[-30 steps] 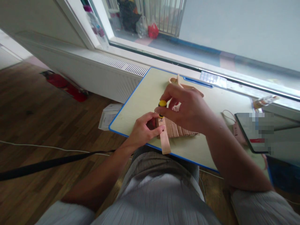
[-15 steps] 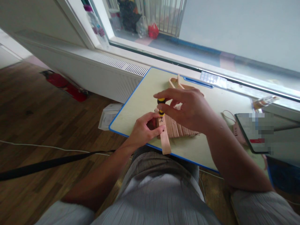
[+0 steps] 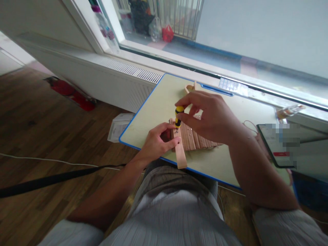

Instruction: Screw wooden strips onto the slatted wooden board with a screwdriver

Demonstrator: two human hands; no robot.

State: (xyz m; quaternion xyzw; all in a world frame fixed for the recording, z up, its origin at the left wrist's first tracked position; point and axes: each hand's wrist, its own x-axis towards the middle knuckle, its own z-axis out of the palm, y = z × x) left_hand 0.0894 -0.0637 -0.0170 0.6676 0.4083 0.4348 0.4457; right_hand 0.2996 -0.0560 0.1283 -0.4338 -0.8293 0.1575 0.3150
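Note:
My right hand (image 3: 208,114) is closed around the handle of a short yellow-and-black screwdriver (image 3: 178,115). The screwdriver stands nearly upright, its tip down at a small dark screw or fitting on a flat wooden strip (image 3: 181,155). That strip lies across the left end of a slatted wooden panel (image 3: 196,138) and juts past the panel toward my body. Thumb and fingers of my left hand (image 3: 160,140) pinch the strip and panel edge from the left, just beside the screwdriver tip. My right hand partly covers the panel.
Under the work is a pale folding table (image 3: 153,106) with a blue rim. A bent wooden piece (image 3: 190,88) lies at its far side. On the right are a tablet-like screen (image 3: 279,145) and a clear container (image 3: 290,111). A radiator (image 3: 123,78) stands behind.
My right hand and the top of the screwdriver have shifted slightly right, and the fingers sit differently on the handle. My left hand and the wooden strip have stayed in place.

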